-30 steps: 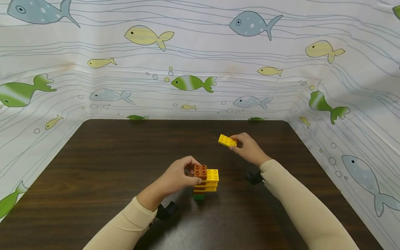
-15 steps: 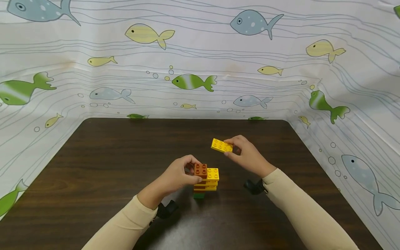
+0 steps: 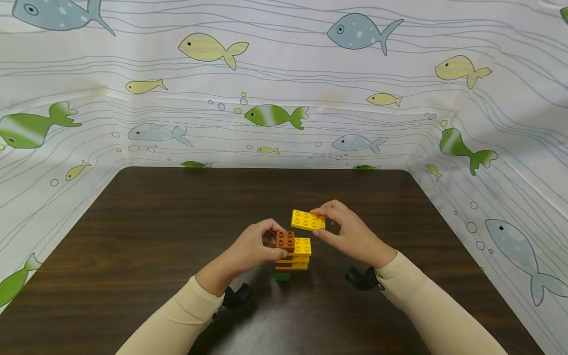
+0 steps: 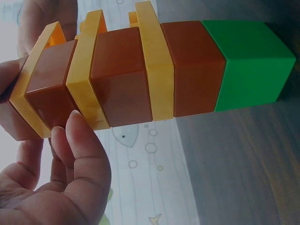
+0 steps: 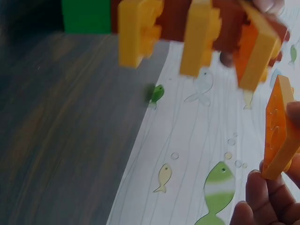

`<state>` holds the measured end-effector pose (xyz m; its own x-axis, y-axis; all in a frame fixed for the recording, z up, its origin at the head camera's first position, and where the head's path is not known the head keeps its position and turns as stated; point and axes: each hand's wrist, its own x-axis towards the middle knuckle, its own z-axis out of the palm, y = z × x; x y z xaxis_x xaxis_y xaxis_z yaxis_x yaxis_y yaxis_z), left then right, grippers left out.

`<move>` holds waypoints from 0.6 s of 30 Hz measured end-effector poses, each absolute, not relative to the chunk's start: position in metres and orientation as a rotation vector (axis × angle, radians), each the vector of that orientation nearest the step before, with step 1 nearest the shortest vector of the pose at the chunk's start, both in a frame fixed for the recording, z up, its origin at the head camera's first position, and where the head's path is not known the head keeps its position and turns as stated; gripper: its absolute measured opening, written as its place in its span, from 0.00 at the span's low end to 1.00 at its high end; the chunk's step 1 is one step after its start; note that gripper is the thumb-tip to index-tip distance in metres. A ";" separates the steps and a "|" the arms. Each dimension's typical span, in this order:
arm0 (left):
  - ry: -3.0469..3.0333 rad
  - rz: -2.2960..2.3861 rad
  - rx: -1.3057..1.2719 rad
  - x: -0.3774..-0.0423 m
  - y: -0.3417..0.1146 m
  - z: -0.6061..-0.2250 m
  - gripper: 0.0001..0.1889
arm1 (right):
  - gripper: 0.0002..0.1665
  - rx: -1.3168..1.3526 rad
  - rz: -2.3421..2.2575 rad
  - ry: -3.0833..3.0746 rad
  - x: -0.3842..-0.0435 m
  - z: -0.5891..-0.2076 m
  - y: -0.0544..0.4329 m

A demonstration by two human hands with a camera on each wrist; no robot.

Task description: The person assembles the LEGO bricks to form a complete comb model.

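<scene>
A tower of toy building bricks stands upright on the table, a green brick (image 3: 282,277) at its foot. Above it, brown bricks (image 4: 123,79) alternate with three thin yellow plates (image 5: 197,40) that jut out to the right. My left hand (image 3: 250,250) grips the tower near the top, beside the uppermost brown brick (image 3: 285,240). Pinched by one end between the thumb and fingers of my right hand (image 3: 352,235) is a loose yellow plate (image 3: 307,220), studs up. It hangs just behind and above the tower, apart from it.
The dark wood-grain table (image 3: 155,236) is enclosed at the back and sides by a white curtain (image 3: 284,74) printed with fish. Each wrist wears a black camera (image 3: 237,296).
My right hand has brought the yellow plate leftward and nearer, from the right to close by the tower's top. My left hand has stayed in place on the tower.
</scene>
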<state>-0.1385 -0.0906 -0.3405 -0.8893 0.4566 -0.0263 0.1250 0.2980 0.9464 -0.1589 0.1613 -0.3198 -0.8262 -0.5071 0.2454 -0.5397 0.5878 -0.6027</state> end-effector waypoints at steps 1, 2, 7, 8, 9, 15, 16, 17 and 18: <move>2.279 1.620 0.526 -0.139 -0.091 -0.341 0.17 | 0.25 0.929 1.074 -2.750 -0.157 -0.319 0.160; 2.281 1.620 0.524 -0.139 -0.090 -0.341 0.17 | 0.25 0.949 1.075 -2.741 -0.156 -0.318 0.159; 2.290 1.612 0.525 -0.139 -0.090 -0.341 0.17 | 0.25 1.039 1.074 -2.712 -0.150 -0.313 0.155; 2.292 1.612 0.528 -0.139 -0.090 -0.341 0.17 | 0.25 1.049 1.073 -2.711 -0.149 -0.313 0.154; 2.292 1.611 0.532 -0.139 -0.090 -0.342 0.17 | 0.25 1.056 1.074 -2.713 -0.149 -0.312 0.153; 2.290 1.619 0.555 -0.138 -0.091 -0.341 0.16 | 0.24 1.077 1.074 -2.734 -0.145 -0.310 0.150; 2.288 1.621 0.558 -0.138 -0.091 -0.341 0.16 | 0.24 1.083 1.072 -2.735 -0.144 -0.310 0.149; 2.288 1.621 0.559 -0.138 -0.091 -0.341 0.16 | 0.24 1.087 1.069 -2.735 -0.144 -0.309 0.149; 2.285 1.623 0.560 -0.138 -0.091 -0.341 0.16 | 0.24 1.093 1.067 -2.735 -0.144 -0.309 0.148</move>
